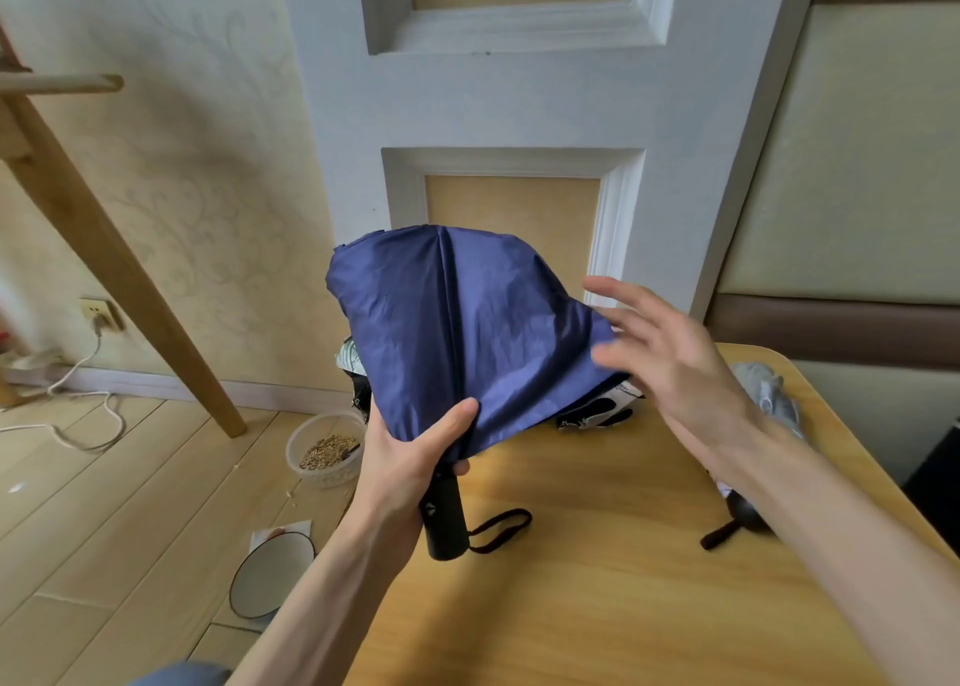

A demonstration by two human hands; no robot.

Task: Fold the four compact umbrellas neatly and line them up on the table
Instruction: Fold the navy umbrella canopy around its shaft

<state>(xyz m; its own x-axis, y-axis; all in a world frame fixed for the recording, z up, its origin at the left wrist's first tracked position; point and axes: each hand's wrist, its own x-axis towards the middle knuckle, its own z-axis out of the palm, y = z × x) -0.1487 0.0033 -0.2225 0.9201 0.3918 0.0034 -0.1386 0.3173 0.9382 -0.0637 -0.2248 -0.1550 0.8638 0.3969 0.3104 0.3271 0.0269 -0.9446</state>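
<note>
A blue compact umbrella (467,332) is held up over the wooden table (597,607), its canopy loose and billowing. My left hand (415,462) grips it where the canopy meets the black handle (445,524), whose wrist strap dangles to the right. With fingers spread and straight, my right hand (670,358) touches the canopy's right edge. A black-and-white patterned umbrella (597,415) lies on the table behind the blue one, mostly hidden. A grey umbrella (769,394) lies at the table's right edge, its dark handle (743,516) showing under my right forearm.
On the floor to the left stand a plastic bowl of grain (327,451) and a round plate (272,576). A slanted wooden leg (130,280) and a white cable (78,425) are further left. A white panelled door stands behind the table.
</note>
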